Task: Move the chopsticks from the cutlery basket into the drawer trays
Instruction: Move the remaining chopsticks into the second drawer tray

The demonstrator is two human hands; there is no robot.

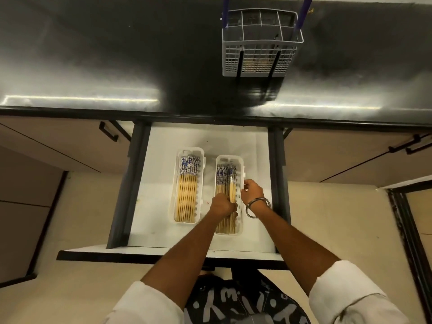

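Both drawer trays [189,185] are holding chopsticks [187,197]; the left hand [222,205] is gripping chopsticks in the right tray, the right hand [251,191] is pinching its rim. The cutlery basket [261,43] possibly still holds some.

Glossy black countertop [93,66]: white wire cutlery basket [260,66], far right. Open white-lined drawer [163,160]: 2 white plastic trays [201,152] w/ chopsticks, side by side.

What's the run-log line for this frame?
stage: arranging | left hand: grips chopsticks in right tray | right hand: at tray rim | basket: on counter
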